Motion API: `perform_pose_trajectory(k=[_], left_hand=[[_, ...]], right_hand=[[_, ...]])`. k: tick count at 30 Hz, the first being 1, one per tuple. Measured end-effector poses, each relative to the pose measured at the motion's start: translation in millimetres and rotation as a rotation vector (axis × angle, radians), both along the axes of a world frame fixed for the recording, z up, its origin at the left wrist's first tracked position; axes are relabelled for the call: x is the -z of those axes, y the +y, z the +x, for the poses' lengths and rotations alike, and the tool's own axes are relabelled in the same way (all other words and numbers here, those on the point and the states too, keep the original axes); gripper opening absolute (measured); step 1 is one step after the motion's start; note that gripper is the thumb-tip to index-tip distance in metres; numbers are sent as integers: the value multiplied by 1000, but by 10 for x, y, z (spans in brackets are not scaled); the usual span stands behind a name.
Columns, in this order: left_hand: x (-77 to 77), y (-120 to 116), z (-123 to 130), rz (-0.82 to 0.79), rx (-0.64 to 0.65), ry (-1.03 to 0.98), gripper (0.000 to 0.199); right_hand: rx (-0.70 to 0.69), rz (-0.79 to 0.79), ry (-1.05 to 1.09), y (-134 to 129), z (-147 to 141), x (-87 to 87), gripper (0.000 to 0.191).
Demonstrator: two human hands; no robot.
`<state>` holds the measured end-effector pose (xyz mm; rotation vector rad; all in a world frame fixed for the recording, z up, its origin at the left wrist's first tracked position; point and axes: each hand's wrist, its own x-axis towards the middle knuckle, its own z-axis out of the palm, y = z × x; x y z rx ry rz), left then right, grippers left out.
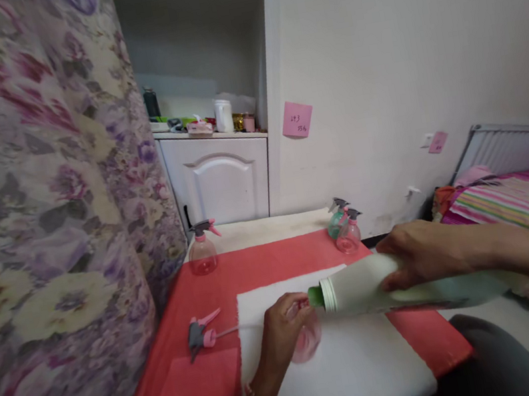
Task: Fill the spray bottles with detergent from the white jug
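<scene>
My left hand [286,326] is wrapped round the neck of a clear pink bottle [308,343] that stands on a white cloth [354,372]. In my right hand [406,255] is a large pale green bottle [360,285], tipped almost level, its open mouth beside the top of the pink bottle. Whether liquid is flowing cannot be made out. A grey and pink spray head [199,336] with a thin tube lies to the left, its tube reaching the cloth.
On the red-covered table [265,262], a pink spray bottle [203,255] stands at the back left. A green spray bottle [334,221] and another pink one [349,236] stand back right. A floral curtain [46,228] hangs left; a bed [522,195] is right.
</scene>
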<state>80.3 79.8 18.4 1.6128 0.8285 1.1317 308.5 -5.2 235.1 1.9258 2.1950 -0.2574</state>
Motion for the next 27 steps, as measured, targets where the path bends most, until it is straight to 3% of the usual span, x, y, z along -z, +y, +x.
perform_pose_trajectory(k=[27], left_hand=[[62,21,8,-11,36,-27,13]], right_hand=[[-42,17,-36,-3,-16,-18,30]])
